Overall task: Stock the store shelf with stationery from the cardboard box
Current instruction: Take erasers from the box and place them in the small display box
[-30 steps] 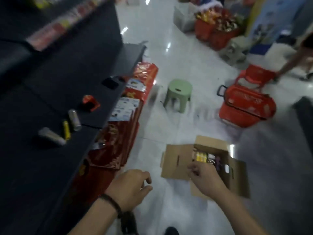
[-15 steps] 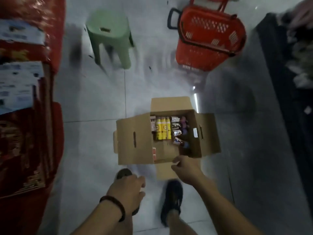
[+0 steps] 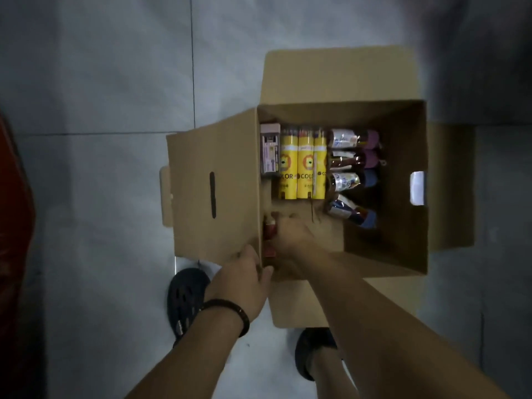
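Note:
An open cardboard box (image 3: 403, 226) stands on the floor right below me. Inside lie three yellow colour-pencil tubes (image 3: 305, 168), a pink pack (image 3: 270, 152) and several small bottles with purple and blue caps (image 3: 349, 182). My right hand (image 3: 290, 243) is down in the box's near left corner, its fingers curled against a red item (image 3: 270, 233) by the wall. My left hand (image 3: 244, 280) grips the box's near left corner, where the left flap (image 3: 213, 197) meets the wall. The shelf is out of view.
My two feet in dark shoes (image 3: 187, 295) (image 3: 311, 352) stand on the grey tiled floor just before the box. Red packaging (image 3: 14, 211) shows at the left edge. The box's flaps spread out to all sides.
The view has swung down from the shelf and aisle to straight over the box. My right hand went into the box; my left hand came onto its corner.

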Action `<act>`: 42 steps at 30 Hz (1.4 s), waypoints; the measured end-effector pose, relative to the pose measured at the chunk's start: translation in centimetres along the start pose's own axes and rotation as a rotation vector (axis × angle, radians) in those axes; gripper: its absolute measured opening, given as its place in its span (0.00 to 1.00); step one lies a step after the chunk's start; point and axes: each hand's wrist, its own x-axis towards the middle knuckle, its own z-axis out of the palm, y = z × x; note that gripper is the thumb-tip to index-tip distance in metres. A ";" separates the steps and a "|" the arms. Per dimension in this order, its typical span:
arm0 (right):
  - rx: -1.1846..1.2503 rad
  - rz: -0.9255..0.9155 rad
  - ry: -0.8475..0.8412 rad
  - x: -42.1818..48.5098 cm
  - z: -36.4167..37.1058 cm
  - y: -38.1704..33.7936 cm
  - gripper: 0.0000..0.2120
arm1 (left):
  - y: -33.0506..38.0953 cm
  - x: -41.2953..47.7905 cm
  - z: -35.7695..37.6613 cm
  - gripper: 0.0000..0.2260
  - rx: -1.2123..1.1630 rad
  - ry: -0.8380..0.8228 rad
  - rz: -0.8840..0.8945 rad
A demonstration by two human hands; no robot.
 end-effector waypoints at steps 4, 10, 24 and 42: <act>-0.019 0.003 0.019 2.7 3.4 1.2 0.20 | -0.6 1.9 1.2 0.10 0.013 0.056 0.032; 0.067 0.019 0.114 3.1 4.5 1.7 0.22 | -0.7 2.4 1.3 0.07 0.010 0.022 0.064; 0.586 -0.098 0.367 -9.4 -3.0 -2.5 0.15 | -0.8 -1.6 -4.8 0.11 -0.454 -0.062 -0.126; 0.444 -0.841 0.305 -56.8 -25.5 -33.4 0.18 | 6.2 -46.4 -37.4 0.05 -1.339 0.422 0.266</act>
